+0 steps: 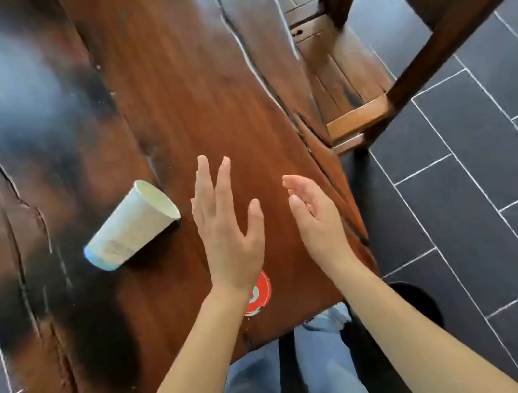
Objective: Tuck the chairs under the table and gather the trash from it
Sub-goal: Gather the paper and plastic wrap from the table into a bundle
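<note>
A white paper cup (130,225) lies on its side on the dark wooden table (162,75), its mouth facing up and right. My left hand (226,225) hovers flat and open just right of the cup, not touching it. Near the table's right edge, my right hand (318,220) is open with curled fingers and holds nothing. A red round sticker or lid (260,294) lies on the table, partly hidden under my left wrist. A wooden chair (363,51) stands at the table's right side, its seat partly under the tabletop.
Dark grey floor tiles (490,192) spread to the right of the table. A dark round object (416,303) sits on the floor beside my right forearm. My legs in blue jeans (325,374) stand at the table's near end.
</note>
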